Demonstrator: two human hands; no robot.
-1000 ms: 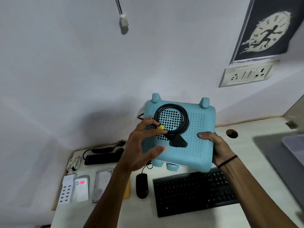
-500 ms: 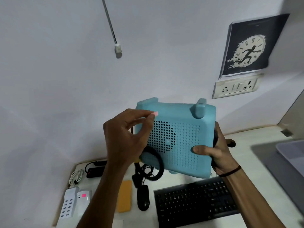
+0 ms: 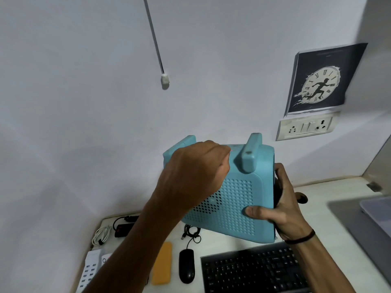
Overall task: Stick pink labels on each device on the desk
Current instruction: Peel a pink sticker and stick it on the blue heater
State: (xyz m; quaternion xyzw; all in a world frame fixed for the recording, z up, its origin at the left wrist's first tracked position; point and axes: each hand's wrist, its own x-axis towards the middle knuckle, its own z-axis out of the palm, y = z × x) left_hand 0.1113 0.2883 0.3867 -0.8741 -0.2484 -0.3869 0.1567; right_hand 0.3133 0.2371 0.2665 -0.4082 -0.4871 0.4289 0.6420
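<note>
Below, keyboard (image 3: 254,269), mouse (image 3: 186,265); right hand (image 3: 283,210) fingers gripping blue device (image 3: 237,199), left hand (image 3: 190,176) curled.

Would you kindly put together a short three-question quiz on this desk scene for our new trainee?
1. True or false: the blue perforated device is lying flat on the desk.
2. Which hand grips the device's lower right edge? A) left hand B) right hand
3. Fill in: the black mouse lies between the black keyboard and the ______ rectangular item.

Key
1. False: it is held up off the desk, tilted.
2. B; the left hand is at the device's top, where a trace of pink shows by its fingers.
3. Orange.
</note>
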